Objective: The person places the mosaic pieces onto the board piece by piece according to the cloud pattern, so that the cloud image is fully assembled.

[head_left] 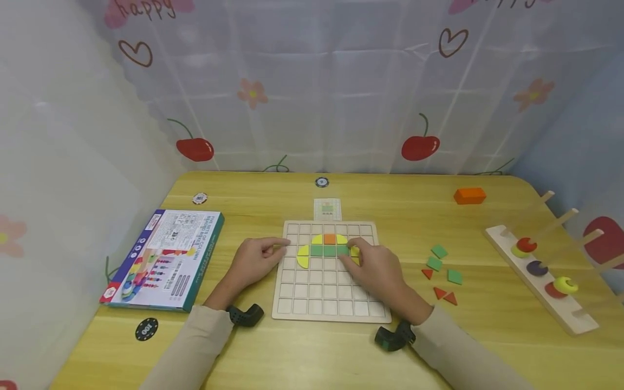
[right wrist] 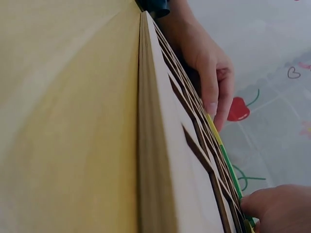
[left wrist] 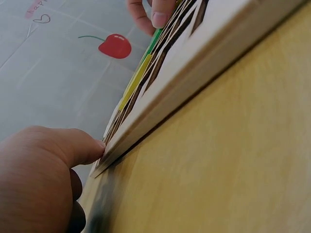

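A square wooden grid board (head_left: 323, 292) lies on the table with a yellow, orange and green tile shape on its upper cells. The orange tile (head_left: 330, 239) sits between curved yellow tiles at the top; another yellow tile (head_left: 303, 259) is at the left. A row of green tiles (head_left: 323, 251) runs beneath. My right hand (head_left: 376, 267) pinches the green tile (head_left: 343, 250) at the row's right end and partly hides a yellow tile there. The left hand (head_left: 255, 260) touches the board's left edge with its thumb and index fingertips.
Loose green squares (head_left: 455, 277) and red triangles (head_left: 450, 298) lie right of the board. A pattern card (head_left: 327, 209) is behind it. A peg stand (head_left: 541, 281) with beads and an orange block (head_left: 469, 196) are farther right; a box (head_left: 166, 257) lies left, near several chips (head_left: 147, 329).
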A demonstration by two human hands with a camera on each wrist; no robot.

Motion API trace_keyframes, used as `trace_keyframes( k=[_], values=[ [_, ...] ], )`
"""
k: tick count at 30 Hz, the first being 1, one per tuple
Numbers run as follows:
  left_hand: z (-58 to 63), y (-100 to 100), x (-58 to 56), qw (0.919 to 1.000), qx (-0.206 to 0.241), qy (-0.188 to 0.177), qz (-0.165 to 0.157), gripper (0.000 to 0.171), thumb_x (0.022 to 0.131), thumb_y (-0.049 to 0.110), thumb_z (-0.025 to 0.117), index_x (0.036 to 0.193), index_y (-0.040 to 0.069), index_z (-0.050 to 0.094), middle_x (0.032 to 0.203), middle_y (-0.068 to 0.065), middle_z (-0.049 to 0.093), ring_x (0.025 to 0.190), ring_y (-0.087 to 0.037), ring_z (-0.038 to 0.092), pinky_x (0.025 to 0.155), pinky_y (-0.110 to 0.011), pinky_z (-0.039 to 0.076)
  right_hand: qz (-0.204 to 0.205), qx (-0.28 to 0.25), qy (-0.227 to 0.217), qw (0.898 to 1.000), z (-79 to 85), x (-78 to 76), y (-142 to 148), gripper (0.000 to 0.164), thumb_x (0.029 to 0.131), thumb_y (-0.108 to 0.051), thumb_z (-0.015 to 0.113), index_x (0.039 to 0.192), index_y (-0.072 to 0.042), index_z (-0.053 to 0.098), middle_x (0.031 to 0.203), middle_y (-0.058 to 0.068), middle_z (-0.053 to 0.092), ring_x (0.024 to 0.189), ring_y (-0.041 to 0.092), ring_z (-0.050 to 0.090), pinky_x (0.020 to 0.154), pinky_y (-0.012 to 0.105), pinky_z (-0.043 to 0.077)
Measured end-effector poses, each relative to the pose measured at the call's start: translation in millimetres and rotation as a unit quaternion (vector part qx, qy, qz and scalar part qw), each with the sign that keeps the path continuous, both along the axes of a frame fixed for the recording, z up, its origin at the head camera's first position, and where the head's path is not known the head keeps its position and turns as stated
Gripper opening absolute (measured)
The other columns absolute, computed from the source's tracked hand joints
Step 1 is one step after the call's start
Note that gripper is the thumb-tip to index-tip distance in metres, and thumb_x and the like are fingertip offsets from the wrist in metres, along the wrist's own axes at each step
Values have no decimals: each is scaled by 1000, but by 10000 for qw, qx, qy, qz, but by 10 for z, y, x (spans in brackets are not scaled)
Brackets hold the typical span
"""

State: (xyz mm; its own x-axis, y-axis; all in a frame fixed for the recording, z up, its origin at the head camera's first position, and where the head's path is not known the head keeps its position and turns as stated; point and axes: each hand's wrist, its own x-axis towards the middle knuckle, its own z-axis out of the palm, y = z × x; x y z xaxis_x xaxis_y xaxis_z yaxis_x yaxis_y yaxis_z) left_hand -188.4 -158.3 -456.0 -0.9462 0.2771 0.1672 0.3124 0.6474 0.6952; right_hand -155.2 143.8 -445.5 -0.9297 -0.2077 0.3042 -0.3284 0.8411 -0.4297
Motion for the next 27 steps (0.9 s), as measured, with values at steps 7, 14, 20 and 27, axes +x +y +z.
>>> trace_keyframes(
  k=[7, 14, 20, 27],
  values=[
    [-1, 11, 3, 10000, -22, 23, 1, 18, 98, 25, 71, 113, 21, 80, 53, 9, 34, 49, -7, 29, 53, -26, 28, 56, -346, 314, 9989, -40, 12, 26, 25, 93, -30, 74, 111, -12, 73, 54, -11, 41, 44, 5, 33, 43, 26, 28],
    [11, 6, 5, 10000, -9, 51, -4, 18, 97, 24, 72, 112, 21, 80, 53, 9, 34, 48, -7, 29, 53, -26, 28, 138, -1200, 763, 9897, -99, 38, 79, 13, 94, -21, 74, 103, -12, 76, 53, -12, 38, 45, 3, 30, 44, 25, 26],
    [-3, 4, 10, 10000, -8, 23, -1, 18, 97, 24, 71, 113, 22, 80, 52, 9, 34, 48, -7, 29, 53, -27, 29, 161, -1469, 1184, 9819, -94, 157, 173, 12, 92, -16, 75, 103, -11, 77, 56, -13, 37, 46, 3, 30, 44, 24, 27],
    [-8, 3, 2, 10000, -20, 78, 8, 18, 97, 24, 72, 113, 22, 80, 52, 9, 35, 48, -7, 29, 53, -27, 29, 118, -1381, 1353, 9811, -68, 338, 487, 23, 87, -8, 80, 109, -8, 76, 59, -15, 37, 48, 1, 31, 44, 19, 25]
  ],
)
